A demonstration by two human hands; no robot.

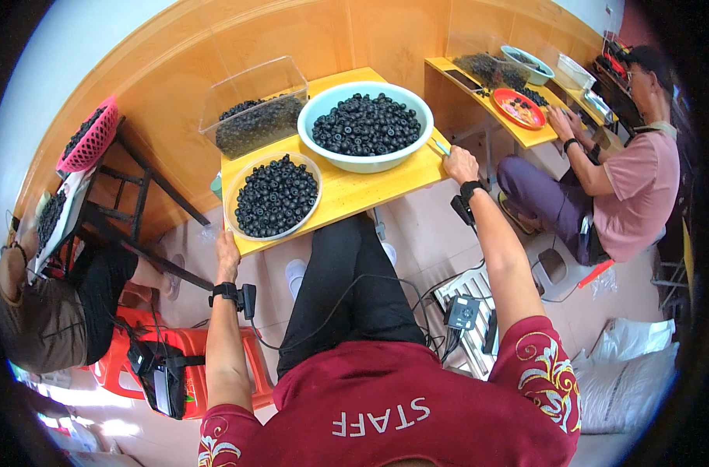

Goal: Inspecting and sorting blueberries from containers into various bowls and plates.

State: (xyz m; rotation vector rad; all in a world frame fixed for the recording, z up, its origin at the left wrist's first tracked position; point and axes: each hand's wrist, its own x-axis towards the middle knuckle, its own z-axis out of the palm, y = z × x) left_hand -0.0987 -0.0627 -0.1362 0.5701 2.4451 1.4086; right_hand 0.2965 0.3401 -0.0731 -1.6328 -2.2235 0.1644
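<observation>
A small yellow wooden bench [346, 198] is standing over the person's knees on a pale tiled floor [424, 233], backed by an orange-brown wooden wall panel [214, 47]. The left hand [227, 247] is gripping the bench's near left corner, fingers curled under the edge, and the right hand [461, 163] is closing around the right corner, beside a thin light-blue tool [441, 147]; neither is holding anything loose. Three containers of small dark round pieces are sitting on the bench: a clear shallow bowl [274, 195] nearest the left hand, a pale blue basin [366, 124] behind it, and a clear plastic tub [253, 105] at the far left. To the right, another person [627, 187] is sitting at a second yellow bench [526, 134] carrying a red plate [518, 107]. To the left, a pink basket [92, 136] is resting on a dark stool [136, 194].
</observation>
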